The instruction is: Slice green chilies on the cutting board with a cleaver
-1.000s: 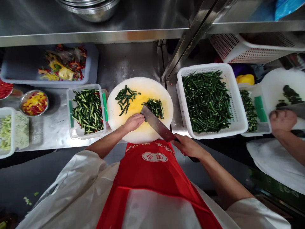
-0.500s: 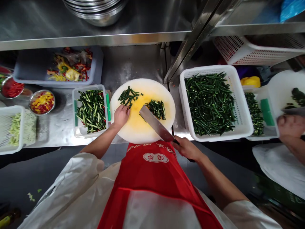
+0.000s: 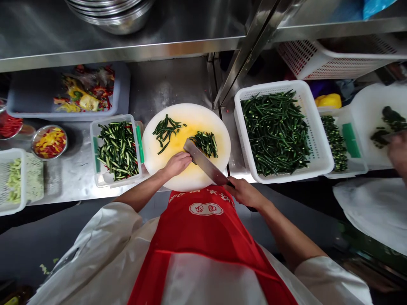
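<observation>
My right hand [image 3: 246,192] grips the dark handle of a cleaver [image 3: 206,163]. Its broad blade points up and left across the round white cutting board [image 3: 155,165], whose middle is stained yellow. The tip lies beside the right pile of dark green vegetable strips [image 3: 206,144]. My left hand [image 3: 178,164] is just left of the blade tip, fingers pressed together; what they hold, if anything, is hidden. A looser pile of green strips [image 3: 165,129] lies above that hand, on the board's left part.
Left of the board stands a clear container [image 3: 116,148] of green strips; behind it is a grey tub [image 3: 122,95] of pepper scraps. To the right is a white basket [image 3: 276,135] of long green vegetables. A co-worker's hand [image 3: 399,152] is at another board [image 3: 359,101].
My left hand has moved right and down from the left pile to beside the cleaver's tip. The cleaver stays almost in place. The whole view has shifted slightly.
</observation>
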A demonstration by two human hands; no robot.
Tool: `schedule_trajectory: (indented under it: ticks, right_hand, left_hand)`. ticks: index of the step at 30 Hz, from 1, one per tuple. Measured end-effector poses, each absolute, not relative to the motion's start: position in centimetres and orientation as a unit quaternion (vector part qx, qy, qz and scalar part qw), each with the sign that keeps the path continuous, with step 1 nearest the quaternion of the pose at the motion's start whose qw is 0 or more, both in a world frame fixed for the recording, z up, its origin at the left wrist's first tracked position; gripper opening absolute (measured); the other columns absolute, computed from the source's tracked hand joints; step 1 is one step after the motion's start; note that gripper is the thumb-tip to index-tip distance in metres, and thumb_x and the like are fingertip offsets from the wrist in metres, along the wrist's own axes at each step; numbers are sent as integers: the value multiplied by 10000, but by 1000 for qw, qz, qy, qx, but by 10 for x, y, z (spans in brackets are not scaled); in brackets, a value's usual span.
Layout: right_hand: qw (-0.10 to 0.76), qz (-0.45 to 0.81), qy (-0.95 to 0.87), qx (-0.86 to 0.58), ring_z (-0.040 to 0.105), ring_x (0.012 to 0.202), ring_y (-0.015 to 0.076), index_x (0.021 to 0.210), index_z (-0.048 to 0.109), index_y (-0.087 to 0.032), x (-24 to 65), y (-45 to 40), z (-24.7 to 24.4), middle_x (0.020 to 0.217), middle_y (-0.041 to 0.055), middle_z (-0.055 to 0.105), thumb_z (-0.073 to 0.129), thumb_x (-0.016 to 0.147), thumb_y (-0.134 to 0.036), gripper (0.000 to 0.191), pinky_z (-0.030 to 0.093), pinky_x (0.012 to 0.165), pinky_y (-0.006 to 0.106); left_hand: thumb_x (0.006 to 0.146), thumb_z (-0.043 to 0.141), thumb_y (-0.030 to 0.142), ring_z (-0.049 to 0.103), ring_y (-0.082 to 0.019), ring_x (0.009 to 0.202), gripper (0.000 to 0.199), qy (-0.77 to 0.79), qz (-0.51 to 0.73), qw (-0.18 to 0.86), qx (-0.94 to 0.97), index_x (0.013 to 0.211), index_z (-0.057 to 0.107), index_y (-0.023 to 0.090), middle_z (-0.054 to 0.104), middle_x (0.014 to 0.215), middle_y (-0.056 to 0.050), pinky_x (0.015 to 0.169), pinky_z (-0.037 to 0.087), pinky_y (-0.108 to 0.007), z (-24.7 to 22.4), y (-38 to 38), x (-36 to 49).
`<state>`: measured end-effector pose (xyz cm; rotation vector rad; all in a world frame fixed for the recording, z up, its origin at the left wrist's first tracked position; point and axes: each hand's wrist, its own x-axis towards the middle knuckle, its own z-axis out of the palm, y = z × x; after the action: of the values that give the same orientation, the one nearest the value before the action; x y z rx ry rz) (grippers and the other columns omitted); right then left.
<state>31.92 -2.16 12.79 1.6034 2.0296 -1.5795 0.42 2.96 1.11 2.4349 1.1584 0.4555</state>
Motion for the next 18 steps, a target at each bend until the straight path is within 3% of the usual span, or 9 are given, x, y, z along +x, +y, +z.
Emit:
schedule_trajectory:
  ticks: [5, 9, 12, 18]
  right_hand:
    - [95, -512, 669, 530, 572, 593, 169, 823, 501, -225, 324, -22, 138, 669, 38, 643, 431, 959, -408, 238, 286, 545, 265]
    - [88, -456, 709, 530, 611, 722, 196, 897, 529, -211, 303, -18, 109, 817, 81, 684, 450, 960, -346, 169, 298, 598, 270]
    - [64, -429, 727, 533, 621, 755, 203, 914, 535, -201, 288, -15, 91, 808, 78, 676, 436, 966, -333, 173, 314, 627, 269]
    - [37, -449, 723, 523, 594, 698, 200, 884, 542, -215, 313, -24, 110, 753, 64, 658, 411, 968, -396, 239, 308, 601, 273]
  left_hand:
    - [1000, 384, 273, 606, -195, 966, 299, 413, 178, 211, 868, 994, 668, 180, 674, 1021, -89, 909, 511, -376, 5, 29, 8]
    - [1001, 381, 268, 609, -184, 966, 301, 413, 177, 210, 868, 965, 670, 188, 678, 1029, -79, 925, 506, -367, 3, 29, 11]
    - [996, 390, 267, 609, -185, 968, 289, 409, 175, 209, 871, 959, 666, 191, 676, 1024, -76, 921, 510, -364, 6, 28, 7]
    - [949, 438, 243, 583, -251, 1000, 233, 650, 194, 105, 727, 1018, 647, 167, 627, 1030, -128, 919, 492, -414, 20, 20, -41]
